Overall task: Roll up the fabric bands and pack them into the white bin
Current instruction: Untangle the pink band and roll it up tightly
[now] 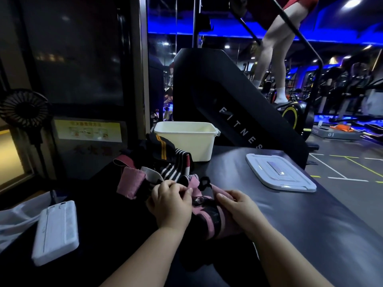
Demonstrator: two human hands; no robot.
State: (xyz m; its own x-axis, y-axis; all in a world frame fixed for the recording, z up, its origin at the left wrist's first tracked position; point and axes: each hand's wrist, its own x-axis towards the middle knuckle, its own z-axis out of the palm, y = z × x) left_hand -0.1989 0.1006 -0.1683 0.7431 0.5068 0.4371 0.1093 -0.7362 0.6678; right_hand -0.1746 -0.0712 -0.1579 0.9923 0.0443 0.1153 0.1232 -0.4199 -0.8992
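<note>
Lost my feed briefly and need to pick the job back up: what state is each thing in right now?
white bin: upright, lid off.
lid: lying flat, right of the bin.
pink band: not rolled up, held in both hands.
striped bands: loose heap, unrolled.
left hand: pinches the pink band.
right hand: holds the pink band.

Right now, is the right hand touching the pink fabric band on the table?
Touching. The head view shows the right hand with its fingers curled over the pink fabric band, no gap between them; the left hand pinches it too.
</note>
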